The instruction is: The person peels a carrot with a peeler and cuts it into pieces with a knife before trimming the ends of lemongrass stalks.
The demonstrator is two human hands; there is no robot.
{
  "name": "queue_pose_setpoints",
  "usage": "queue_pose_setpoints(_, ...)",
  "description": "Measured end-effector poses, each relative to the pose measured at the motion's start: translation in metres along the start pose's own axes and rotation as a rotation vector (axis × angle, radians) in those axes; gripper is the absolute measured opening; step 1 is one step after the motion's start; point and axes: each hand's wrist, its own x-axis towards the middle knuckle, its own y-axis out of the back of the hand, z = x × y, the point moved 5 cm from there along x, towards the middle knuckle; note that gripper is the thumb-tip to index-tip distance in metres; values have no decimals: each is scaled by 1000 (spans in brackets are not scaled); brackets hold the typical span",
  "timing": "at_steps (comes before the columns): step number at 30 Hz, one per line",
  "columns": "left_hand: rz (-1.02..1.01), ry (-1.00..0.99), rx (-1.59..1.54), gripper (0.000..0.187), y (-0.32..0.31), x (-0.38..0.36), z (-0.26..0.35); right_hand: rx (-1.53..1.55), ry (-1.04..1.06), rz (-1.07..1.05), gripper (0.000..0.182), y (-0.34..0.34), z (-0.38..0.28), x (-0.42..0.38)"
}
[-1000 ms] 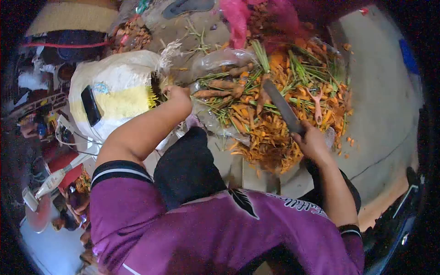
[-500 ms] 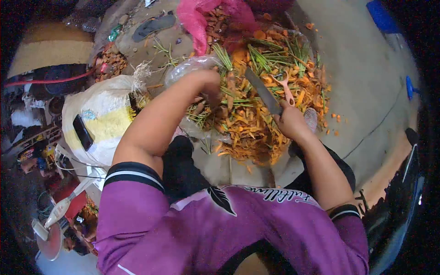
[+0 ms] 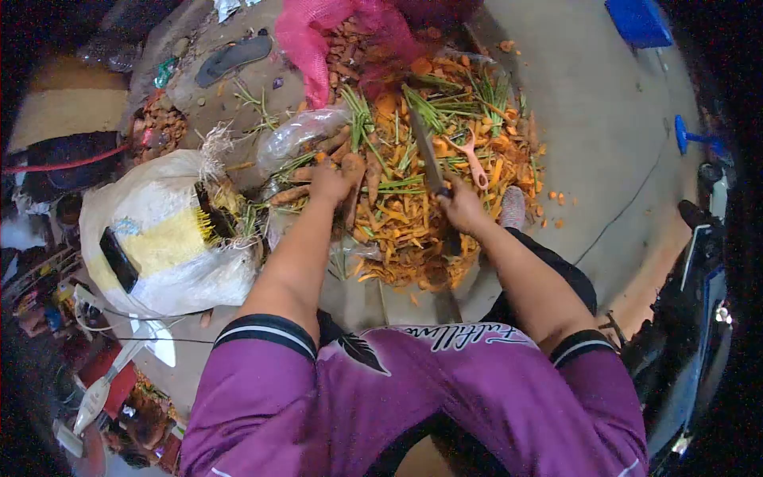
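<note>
From my feed, the right hand (image 3: 461, 208) is closed round the handle of a long knife (image 3: 427, 151), blade pointing away over the heap, which I judge keeps the edge clear of the other hand; the left hand (image 3: 330, 181) grips a carrot (image 3: 351, 179) at the near left edge of the heap, within reach of the blade. The pile of orange peelings (image 3: 413, 230) and green stalks (image 3: 445, 103) lies straight ahead on the concrete floor (image 3: 604, 143); a pink peeler (image 3: 471, 155) rests on it just beyond the knife. A red net sack (image 3: 334, 36) at the far side looks to hold more roots; a clear plastic bag (image 3: 298, 135) lies beside the carrots, contents unclear; the white sack (image 3: 159, 238) to the left is tied shut, a phone (image 3: 118, 259) on top.
</note>
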Motion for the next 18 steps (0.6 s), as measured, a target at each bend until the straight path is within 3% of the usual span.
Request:
queue_pose_setpoints(1, 105, 30, 61, 65, -3, -2, -1, -75, -18, -68, 42, -2, 2, 3)
queue_pose_setpoints(2, 259, -84, 138, 65, 27, -29, 29, -124, 44, 54, 35, 8, -3, 3)
queue_pose_setpoints(6, 46, -192, 91, 65, -4, -7, 35, -248, -205, 418, 31, 44, 20, 21)
queue_pose_setpoints(8, 16, -169, 145, 60, -21, -2, 27, -217, -291, 333, 32, 36, 52, 34)
queue_pose_setpoints(10, -54, -258, 242, 66, -28, 7, 24, -147, -401, 170, 36, 30, 69, 42)
queue_pose_setpoints(11, -94, -303, 293, 69, -30, 8, 23, -163, -381, 171, 36, 31, 67, 42)
queue_pose_setpoints(13, -113, -117, 108, 72, -19, 5, 21, -190, -342, 179, 38, 34, 59, 37)
queue_pose_setpoints(14, -119, -28, 16, 73, -11, 3, 23, -279, -213, 346, 38, 44, 46, 33)
queue_pose_setpoints(16, -89, -124, -97, 74, -5, 2, 26, -456, 55, 677, 40, 58, 19, 16)
queue_pose_setpoints(18, -177, -129, -263, 74, -1, 3, 21, -415, 56, 475, 41, 39, 20, 20)
